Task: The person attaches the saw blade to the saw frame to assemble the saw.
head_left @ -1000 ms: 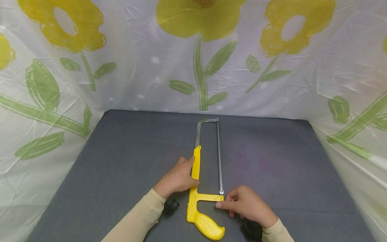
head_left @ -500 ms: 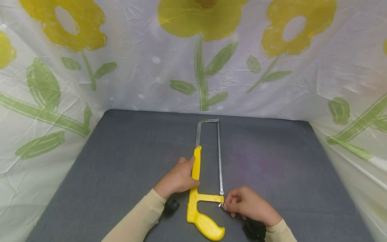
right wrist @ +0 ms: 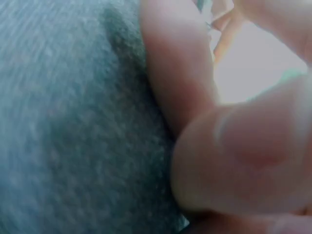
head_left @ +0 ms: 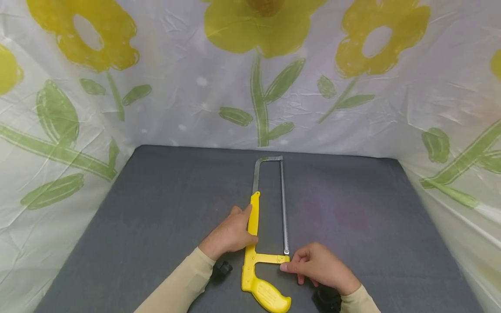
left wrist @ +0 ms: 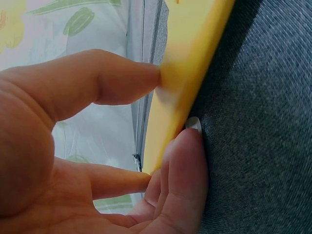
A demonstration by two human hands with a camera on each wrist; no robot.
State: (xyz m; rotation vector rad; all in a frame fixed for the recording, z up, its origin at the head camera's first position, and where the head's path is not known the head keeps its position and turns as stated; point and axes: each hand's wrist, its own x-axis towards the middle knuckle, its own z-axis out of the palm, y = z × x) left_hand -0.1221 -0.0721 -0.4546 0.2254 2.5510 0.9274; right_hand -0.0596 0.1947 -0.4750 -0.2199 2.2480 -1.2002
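Observation:
A hacksaw (head_left: 254,221) with a yellow frame and handle lies flat on the table, its metal bow at the far end. My left hand (head_left: 228,234) holds the yellow frame tube. The left wrist view shows the thumb and fingers on either side of the yellow part (left wrist: 180,83). At the near end of the blade (head_left: 284,208), my right hand (head_left: 321,267) pinches the small wing nut below the yellow crossbar; thumb and fingers cover it now. In the right wrist view, curled fingers (right wrist: 180,63) fill much of the picture and the nut cannot be made out.
A dark grey cloth covers the table (head_left: 176,187). White curtains (head_left: 176,87) with yellow flowers stand behind and at both sides. Black wrist devices (head_left: 223,268) sit beneath both wrists.
My right fingers drew back slightly, showing the wing nut half a second ago, then came left over it again. The left hand keeps its hold on the frame. The head view shifted slightly.

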